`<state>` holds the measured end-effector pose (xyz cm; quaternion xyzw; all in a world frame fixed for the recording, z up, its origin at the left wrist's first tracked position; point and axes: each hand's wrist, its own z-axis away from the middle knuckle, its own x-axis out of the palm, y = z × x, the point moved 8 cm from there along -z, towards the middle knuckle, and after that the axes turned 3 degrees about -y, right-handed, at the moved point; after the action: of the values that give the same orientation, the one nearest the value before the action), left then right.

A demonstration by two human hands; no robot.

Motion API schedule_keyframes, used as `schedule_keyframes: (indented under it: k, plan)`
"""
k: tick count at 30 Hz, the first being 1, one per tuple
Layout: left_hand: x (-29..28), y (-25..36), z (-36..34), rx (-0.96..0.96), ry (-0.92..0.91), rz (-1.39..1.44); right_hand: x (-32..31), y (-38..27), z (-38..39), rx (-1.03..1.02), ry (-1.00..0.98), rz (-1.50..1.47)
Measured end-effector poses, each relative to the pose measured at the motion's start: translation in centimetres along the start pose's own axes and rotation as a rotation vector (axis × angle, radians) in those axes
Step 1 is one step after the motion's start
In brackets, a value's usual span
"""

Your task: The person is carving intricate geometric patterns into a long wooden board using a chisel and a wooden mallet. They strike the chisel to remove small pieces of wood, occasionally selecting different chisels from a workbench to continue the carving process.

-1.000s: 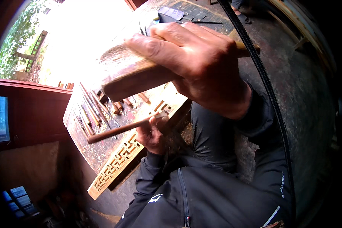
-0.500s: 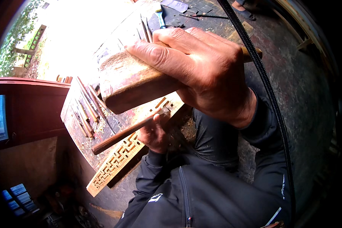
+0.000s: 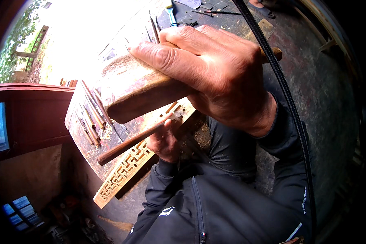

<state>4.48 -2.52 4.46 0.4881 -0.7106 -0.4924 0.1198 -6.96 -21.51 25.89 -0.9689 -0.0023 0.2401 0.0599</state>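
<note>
My right hand (image 3: 219,73) is wrapped round a wooden mallet (image 3: 146,95), its block-like head raised close to the camera and its handle end showing past the wrist. Below it, my left hand (image 3: 165,143) holds a chisel (image 3: 132,142) with a long brown wooden handle, slanting from lower left to upper right. The chisel's metal end reaches the pale wooden board (image 3: 122,175), which is cut through with a fretwork of angular slots. Part of the board lies hidden behind the mallet and my hands.
Several carving tools (image 3: 94,116) lie on the worktable at left among wood shavings. A blue-handled brush (image 3: 171,16) lies at the far side. A black braided cord (image 3: 272,57) hangs down the right. A broom head (image 3: 117,223) rests on the floor.
The mallet and my right hand have shifted very slightly left. The chisel and my left hand stay nearly in place on the board.
</note>
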Motion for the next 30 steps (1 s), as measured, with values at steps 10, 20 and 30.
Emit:
schedule_keyframes:
  k: [10,20,30]
  plan:
    - [-0.2,-0.2,0.3,-0.007,0.0,-0.109,0.3,-0.4,0.1,0.01,0.004,0.032]
    - [-0.5,-0.2,0.2,0.101,-0.017,-0.287,-0.4,-2.9,-2.9,-0.079,0.078,0.048]
    - [0.0,1.9,-0.6,0.21,-0.027,-0.19,-0.8,-4.2,-5.0,-0.067,0.143,-0.008]
